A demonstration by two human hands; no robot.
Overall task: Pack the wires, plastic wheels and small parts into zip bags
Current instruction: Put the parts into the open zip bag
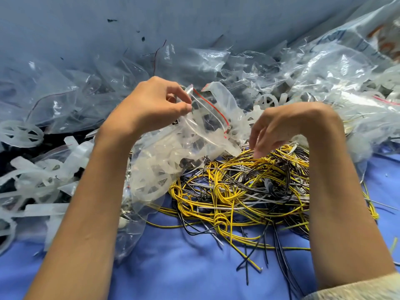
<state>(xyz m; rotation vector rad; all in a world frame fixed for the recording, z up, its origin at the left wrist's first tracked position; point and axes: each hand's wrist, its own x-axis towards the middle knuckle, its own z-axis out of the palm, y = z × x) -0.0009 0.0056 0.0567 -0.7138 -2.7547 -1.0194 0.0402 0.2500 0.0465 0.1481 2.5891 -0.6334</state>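
Note:
My left hand [151, 102] pinches the top edge of a clear zip bag [194, 135] with a red seal line, held up at the middle of the view. The bag holds translucent white plastic wheels. My right hand [279, 128] hangs bent down over a tangled pile of yellow, black and white wires [249, 191] on the blue cloth. Its fingertips touch the top wires of the pile; whether they grip any wire cannot be told.
Loose white plastic wheels [21, 133] and flat plastic pieces [43, 178] lie at the left. Crumpled clear bags [303, 68] pile up across the back and right. Blue cloth [184, 267] covers the near surface, and a blue wall rises behind.

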